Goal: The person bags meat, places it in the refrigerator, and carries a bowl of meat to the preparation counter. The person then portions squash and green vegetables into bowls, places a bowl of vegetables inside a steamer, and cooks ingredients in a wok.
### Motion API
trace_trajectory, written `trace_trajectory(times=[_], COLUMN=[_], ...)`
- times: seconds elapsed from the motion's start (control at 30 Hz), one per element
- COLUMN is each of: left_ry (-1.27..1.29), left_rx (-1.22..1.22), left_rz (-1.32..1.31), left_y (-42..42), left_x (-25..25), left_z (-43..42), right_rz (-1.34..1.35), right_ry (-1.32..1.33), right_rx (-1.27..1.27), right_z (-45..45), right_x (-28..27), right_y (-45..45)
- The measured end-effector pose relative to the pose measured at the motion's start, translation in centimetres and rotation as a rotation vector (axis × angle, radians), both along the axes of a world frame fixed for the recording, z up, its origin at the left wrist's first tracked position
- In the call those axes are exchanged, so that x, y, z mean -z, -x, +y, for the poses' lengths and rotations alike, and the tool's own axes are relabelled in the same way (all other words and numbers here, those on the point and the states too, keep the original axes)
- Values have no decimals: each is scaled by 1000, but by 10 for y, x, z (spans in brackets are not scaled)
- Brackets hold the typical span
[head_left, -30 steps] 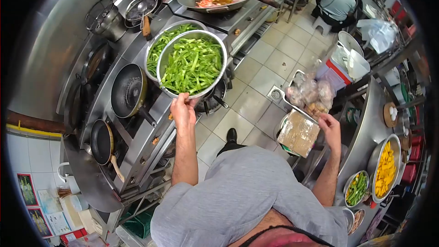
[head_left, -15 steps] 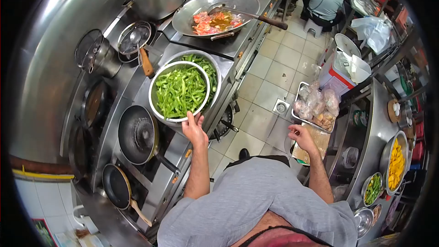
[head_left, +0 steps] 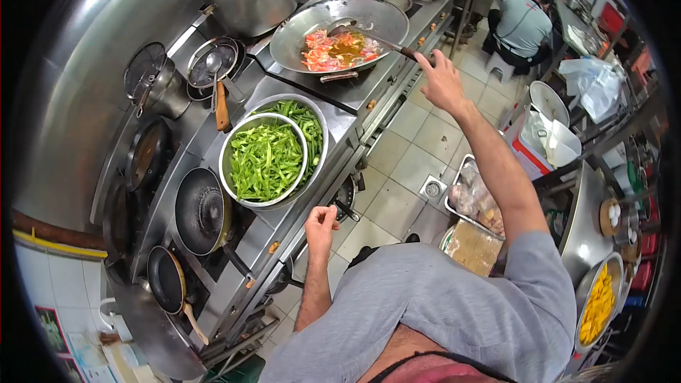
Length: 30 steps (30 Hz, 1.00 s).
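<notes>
My right hand (head_left: 443, 84) is at the end of the ladle's handle (head_left: 386, 41), fingers spread, with the index finger near its tip. The ladle's head rests in a large wok (head_left: 284, 39) among red and pink pieces and brown liquid. My left hand (head_left: 321, 227) hangs in front of the counter's edge, its fingers curled together and nothing visible in them. Beyond it, a steel bowl of cut green vegetables (head_left: 266, 161) sits partly over a wider bowl of greens (head_left: 317, 128) on the steel counter.
Two pans (head_left: 201, 211) (head_left: 167, 280) stand on burners at the left, near a wooden-handled ladle (head_left: 222, 106). Large pots (head_left: 248, 0) stand behind. On the floor are a tray of bagged food (head_left: 474, 195) and a box (head_left: 470, 247). A person (head_left: 523, 25) sits farther back.
My left hand has let go of the upper bowl of greens, now resting on the lower one, and drawn back. My right hand has swung forward from beside the tray to the ladle's handle.
</notes>
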<state>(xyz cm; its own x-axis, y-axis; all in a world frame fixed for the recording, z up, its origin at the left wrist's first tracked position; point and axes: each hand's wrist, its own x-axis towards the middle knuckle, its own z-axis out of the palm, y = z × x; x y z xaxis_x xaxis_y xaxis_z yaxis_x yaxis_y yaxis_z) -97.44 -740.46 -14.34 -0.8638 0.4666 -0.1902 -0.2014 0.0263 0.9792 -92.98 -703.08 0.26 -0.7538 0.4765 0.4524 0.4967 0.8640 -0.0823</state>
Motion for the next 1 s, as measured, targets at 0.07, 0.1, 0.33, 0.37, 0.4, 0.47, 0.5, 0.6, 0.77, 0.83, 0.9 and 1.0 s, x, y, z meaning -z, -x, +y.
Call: trace_trajectory(times=[0.07,0.1,0.33,0.37,0.4,0.47,0.5,0.6,0.77,0.83,0.9,1.0], left_ry=[28,73,229,239,251,197,180,136,114,110,79,48], left_rx=[-18,-12,-118,-136,-136,32,91,161,341,387,369,348], left_rz=[18,70,-57,-137,-144,-88,-68,-55,-24,29,-27,-65], left_y=[-11,-18,-44,-43,-40,-22,-12,21,52,61,69,78], left_x=[1,2,15,17,19,23,18,17,18,12,9,7], left_z=[1,-1,-6,-2,5,30,46,89,145,163,179,203], right_rz=[-96,-251,-345,-306,-269,-245,-341,-502,-458,-399,-433,-549], right_ry=[-17,36,642,535,438,413,339,175,162,240,387,431], right_rx=[11,49,-33,-58,-79,-150,-166,-259,-306,-313,-252,-261], right_z=[25,37,107,117,124,121,104,74,88,83,78,93], right_x=[-1,0,-4,8,22,33,21,-16,-75,-112,-155,-169], right_y=[25,38,111,127,139,148,132,70,-29,-51,-71,-73])
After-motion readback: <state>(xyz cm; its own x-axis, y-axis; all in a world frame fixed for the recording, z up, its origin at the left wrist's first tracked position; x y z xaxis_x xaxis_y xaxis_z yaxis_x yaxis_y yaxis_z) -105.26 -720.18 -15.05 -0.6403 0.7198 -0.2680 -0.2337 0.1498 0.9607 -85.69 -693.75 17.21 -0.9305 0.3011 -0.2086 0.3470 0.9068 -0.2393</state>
